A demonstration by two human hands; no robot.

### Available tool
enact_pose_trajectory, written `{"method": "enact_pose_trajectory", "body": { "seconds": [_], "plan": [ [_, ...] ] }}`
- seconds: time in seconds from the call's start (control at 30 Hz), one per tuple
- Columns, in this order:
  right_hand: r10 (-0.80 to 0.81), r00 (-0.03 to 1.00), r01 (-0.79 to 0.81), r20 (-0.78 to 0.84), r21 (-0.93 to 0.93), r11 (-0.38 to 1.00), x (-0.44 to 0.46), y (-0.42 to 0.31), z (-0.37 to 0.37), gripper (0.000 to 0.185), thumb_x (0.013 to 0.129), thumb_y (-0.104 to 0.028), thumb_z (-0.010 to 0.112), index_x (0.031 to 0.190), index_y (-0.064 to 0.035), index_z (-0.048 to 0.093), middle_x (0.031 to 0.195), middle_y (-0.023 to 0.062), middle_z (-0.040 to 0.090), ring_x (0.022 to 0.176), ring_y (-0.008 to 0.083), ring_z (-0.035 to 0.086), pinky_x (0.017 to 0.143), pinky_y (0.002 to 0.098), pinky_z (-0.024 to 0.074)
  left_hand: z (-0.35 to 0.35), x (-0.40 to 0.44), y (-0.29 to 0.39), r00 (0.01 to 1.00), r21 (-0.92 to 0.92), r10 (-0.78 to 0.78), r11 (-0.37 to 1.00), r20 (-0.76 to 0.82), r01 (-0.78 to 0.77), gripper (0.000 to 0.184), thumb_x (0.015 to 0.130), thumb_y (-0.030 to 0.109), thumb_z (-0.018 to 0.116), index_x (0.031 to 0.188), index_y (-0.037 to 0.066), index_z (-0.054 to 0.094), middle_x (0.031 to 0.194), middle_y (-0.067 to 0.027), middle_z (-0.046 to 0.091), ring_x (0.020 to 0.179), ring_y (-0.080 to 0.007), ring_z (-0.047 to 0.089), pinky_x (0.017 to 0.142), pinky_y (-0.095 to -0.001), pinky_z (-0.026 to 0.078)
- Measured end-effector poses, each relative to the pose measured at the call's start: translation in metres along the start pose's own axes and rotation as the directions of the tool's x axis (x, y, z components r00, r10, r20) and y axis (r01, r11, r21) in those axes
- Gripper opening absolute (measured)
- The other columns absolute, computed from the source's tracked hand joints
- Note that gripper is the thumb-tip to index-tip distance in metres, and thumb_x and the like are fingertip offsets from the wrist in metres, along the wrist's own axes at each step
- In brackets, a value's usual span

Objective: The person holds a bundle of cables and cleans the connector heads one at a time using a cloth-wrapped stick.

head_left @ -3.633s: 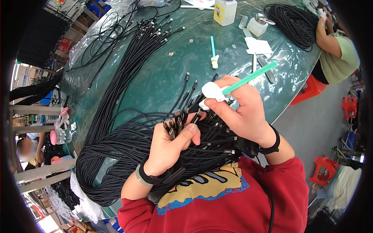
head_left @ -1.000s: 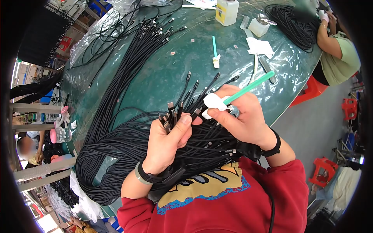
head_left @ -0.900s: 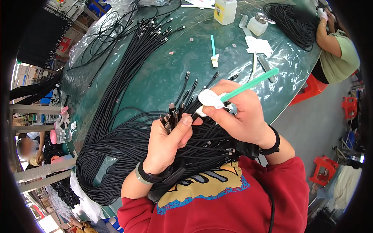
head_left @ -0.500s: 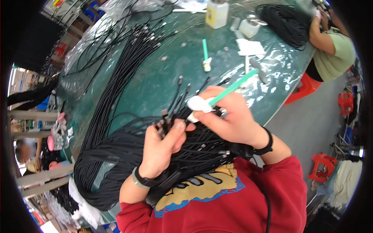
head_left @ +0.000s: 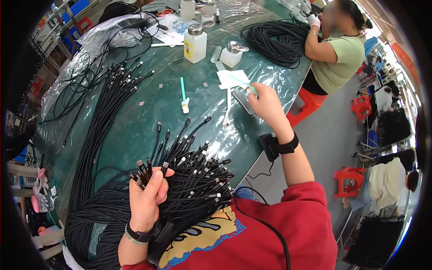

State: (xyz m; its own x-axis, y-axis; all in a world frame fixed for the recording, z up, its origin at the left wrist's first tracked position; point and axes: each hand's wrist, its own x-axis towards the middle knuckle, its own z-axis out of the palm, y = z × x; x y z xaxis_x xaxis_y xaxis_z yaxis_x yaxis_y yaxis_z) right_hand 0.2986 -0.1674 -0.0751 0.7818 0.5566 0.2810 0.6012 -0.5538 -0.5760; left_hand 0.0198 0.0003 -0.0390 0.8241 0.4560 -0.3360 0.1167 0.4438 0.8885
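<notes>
My left hand (head_left: 145, 204) is closed around several black USB cables, their metal connector ends (head_left: 144, 171) standing up past the thumb. Beneath and beside it lies a thick bundle of black cables (head_left: 193, 166) with many plugs pointing outward. Out to the right, my right hand (head_left: 266, 105) pinches a thin green stick (head_left: 240, 81). The stick's far end lies over a white paper (head_left: 231, 78) on the table; its wrapped white end is mostly hidden by my fingers. A grey flat bar (head_left: 243, 101) lies just left of that hand.
Another green stick (head_left: 182, 87) with a wrapped tip and a white stick (head_left: 228, 105) lie on the green table (head_left: 148, 112). Behind them stand a white bottle (head_left: 195, 47) and a smaller jar (head_left: 230, 56). A coil of black cable (head_left: 276, 40) sits near a co-worker (head_left: 339, 49).
My right hand has moved away from the connectors, out to the right over the paper, still with the green stick. My left hand keeps its cables. The view has shifted.
</notes>
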Motion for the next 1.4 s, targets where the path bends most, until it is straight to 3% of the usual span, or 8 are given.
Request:
{"method": "enact_pose_trajectory", "body": {
  "seconds": [0.33, 0.53, 0.63, 0.77, 0.8, 0.97, 1.2, 1.4],
  "plan": [
    [-0.005, 0.992, 0.021, 0.128, -0.123, 0.992, 0.019, -0.03, 0.02, 0.023, 0.072, -0.022, 0.057, 0.079, -0.0004, 0.06, 0.072, 0.0193, 0.058, 0.071, 0.0354, 0.056, 0.063, 0.0413, 0.0451, -0.001, 0.0, 0.0, 1.0, 0.01, 0.01, 1.0, 0.002, -0.01, 0.023, 0.088, 0.017, 0.045, 0.088, -0.004, 0.055, 0.047, 0.0032, 0.037, 0.037, -0.0019, 0.024, 0.035, -0.0182, 0.017],
    [-0.225, 0.919, 0.271, 0.324, -0.103, 0.957, 0.036, -0.071, 0.071, 0.027, 0.07, -0.024, 0.059, 0.076, 0.002, 0.06, 0.07, 0.0206, 0.059, 0.07, 0.0355, 0.057, 0.064, 0.0403, 0.0465, 0.001, -0.001, 0.0, 1.0, 0.014, 0.007, 1.0, -0.026, -0.007, 0.023, 0.088, 0.016, 0.045, 0.089, -0.005, 0.055, 0.048, 0.0035, 0.037, 0.038, -0.0018, 0.025, 0.036, -0.018, 0.017],
    [-0.099, 0.908, 0.168, 0.407, -0.136, 0.976, 0.047, -0.079, 0.096, 0.028, 0.068, -0.023, 0.059, 0.075, 0.0036, 0.06, 0.071, 0.022, 0.059, 0.07, 0.0364, 0.058, 0.064, 0.0405, 0.0465, -0.002, -0.002, 0.0, 1.0, -0.028, -0.002, 1.0, -0.005, 0.001, 0.025, 0.086, 0.017, 0.049, 0.092, -0.005, 0.057, 0.05, 0.0039, 0.039, 0.041, -0.0014, 0.028, 0.038, -0.0182, 0.019],
    [-0.086, 0.836, 0.119, 0.542, -0.025, 0.993, 0.054, -0.068, 0.1, 0.026, 0.066, -0.022, 0.061, 0.073, 0.0028, 0.06, 0.071, 0.0187, 0.061, 0.064, 0.0293, 0.06, 0.059, 0.036, 0.0468, -0.004, -0.002, 0.0, 1.0, -0.002, 0.01, 1.0, -0.013, -0.01, 0.026, 0.086, 0.019, 0.049, 0.094, -0.004, 0.057, 0.049, 0.0042, 0.04, 0.042, -0.0015, 0.029, 0.039, -0.0183, 0.02],
    [-0.105, 0.805, -0.001, 0.584, 0.179, 0.984, 0.048, -0.076, 0.086, 0.025, 0.067, -0.022, 0.063, 0.074, 0.0015, 0.059, 0.07, 0.0135, 0.061, 0.062, 0.0215, 0.058, 0.057, 0.0313, 0.0443, -0.004, -0.002, 0.0, 1.0, -0.003, 0.006, 1.0, -0.024, -0.006, 0.026, 0.086, 0.019, 0.049, 0.094, -0.004, 0.057, 0.049, 0.0042, 0.04, 0.042, -0.0015, 0.029, 0.039, -0.0183, 0.02],
    [-0.218, 0.733, -0.431, 0.644, 0.688, 0.584, -0.005, -0.129, 0.037, 0.018, 0.075, -0.013, 0.064, 0.086, -0.0049, 0.052, 0.066, -0.002, 0.055, 0.057, 0.0013, 0.046, 0.049, 0.0153, 0.0314, -0.004, -0.001, -0.001, 0.999, 0.041, 0.024, 0.999, -0.039, -0.022, 0.026, 0.087, 0.018, 0.047, 0.094, -0.005, 0.055, 0.049, 0.0039, 0.039, 0.042, -0.0016, 0.029, 0.039, -0.0175, 0.02],
    [-0.331, 0.844, -0.26, 0.421, 0.862, 0.435, -0.044, -0.158, 0.04, 0.018, 0.075, -0.004, 0.063, 0.087, -0.0028, 0.049, 0.071, -0.0006, 0.054, 0.062, 0.0037, 0.052, 0.052, 0.0184, 0.0421, -0.004, -0.002, -0.003, 0.998, 0.062, 0.027, 0.998, -0.051, -0.023, 0.027, 0.086, 0.022, 0.05, 0.095, -0.002, 0.059, 0.049, 0.0046, 0.041, 0.043, -0.0016, 0.031, 0.04, -0.0183, 0.021],
    [-0.355, 0.863, -0.124, 0.359, 0.833, 0.54, -0.049, -0.159, 0.046, 0.016, 0.076, -0.003, 0.061, 0.085, -0.0016, 0.048, 0.07, 0.0007, 0.054, 0.063, 0.0061, 0.056, 0.053, 0.0195, 0.045, -0.004, -0.003, -0.005, 0.998, 0.035, 0.035, 0.999, -0.058, -0.033, 0.026, 0.086, 0.022, 0.05, 0.091, -0.002, 0.059, 0.049, 0.0046, 0.04, 0.043, -0.0016, 0.031, 0.04, -0.0186, 0.021]
  ]
}}
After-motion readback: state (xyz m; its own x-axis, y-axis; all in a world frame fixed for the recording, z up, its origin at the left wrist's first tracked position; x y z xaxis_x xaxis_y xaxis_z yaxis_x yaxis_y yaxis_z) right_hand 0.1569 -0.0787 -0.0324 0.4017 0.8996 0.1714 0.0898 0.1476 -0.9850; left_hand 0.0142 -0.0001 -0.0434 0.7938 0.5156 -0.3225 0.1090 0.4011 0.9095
